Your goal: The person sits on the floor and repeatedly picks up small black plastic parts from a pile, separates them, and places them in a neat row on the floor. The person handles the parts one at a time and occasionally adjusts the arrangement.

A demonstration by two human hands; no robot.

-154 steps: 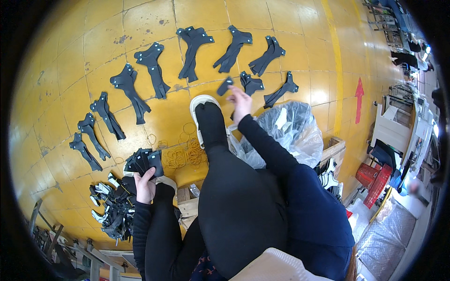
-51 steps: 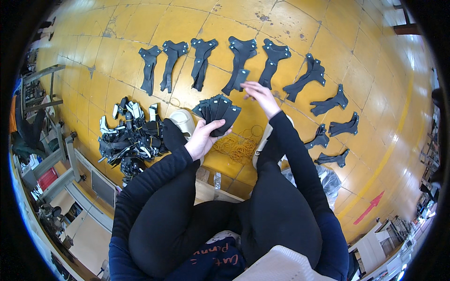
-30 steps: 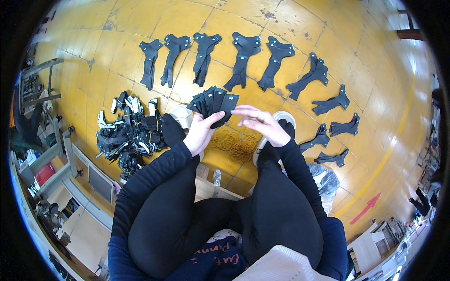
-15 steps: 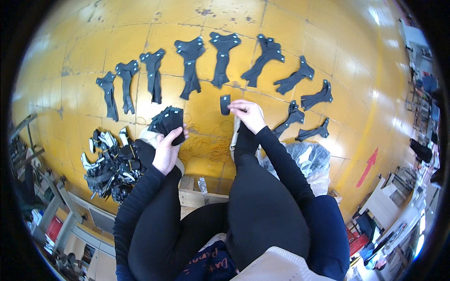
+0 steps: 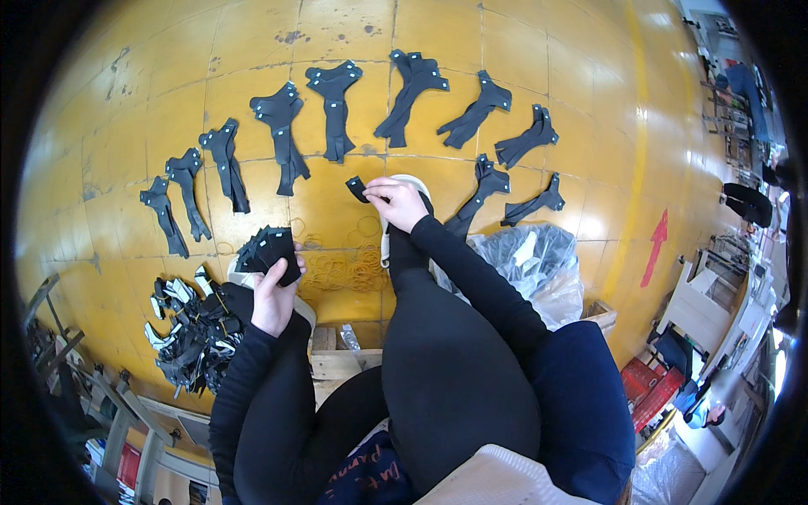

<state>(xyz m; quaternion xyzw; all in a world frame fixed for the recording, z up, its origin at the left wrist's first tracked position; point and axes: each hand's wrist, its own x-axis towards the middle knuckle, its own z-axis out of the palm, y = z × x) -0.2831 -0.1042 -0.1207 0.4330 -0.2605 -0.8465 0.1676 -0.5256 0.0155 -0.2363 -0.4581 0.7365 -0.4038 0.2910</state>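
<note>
Head view. Ten dark cut-fabric stacks (image 5: 335, 108), each bearing small pale labels, lie spread in an arc on the yellow tiled floor (image 5: 353, 25). Inside the arc, a heap of loose rubber bands (image 5: 353, 269) lies between the feet; a pile of black-and-white bundles (image 5: 202, 337) lies beside the left leg. A red arrow (image 5: 655, 248) marks the floor at right. The right sleeve (image 5: 480, 261) passes in front of part of a clear plastic bag (image 5: 547, 269), and the pale right shoe (image 5: 411, 181) lies partly behind the right hand.

The plastic bag shows a whitish patch, its contents otherwise indistinct. A wooden crate (image 5: 337, 365) appears between the legs, with crumpled clear plastic (image 5: 349, 337) at its edge. What the red crate (image 5: 652, 394) at far right contains cannot be told.

The left hand (image 5: 274, 301), held low over the left leg, grips a fan of small dark pieces (image 5: 266, 251), thumb laid on top. The right hand (image 5: 399, 204), its forearm extended forward, pinches a single dark piece (image 5: 356, 189) between thumb and fingertips, near the centre of the arc.
</note>
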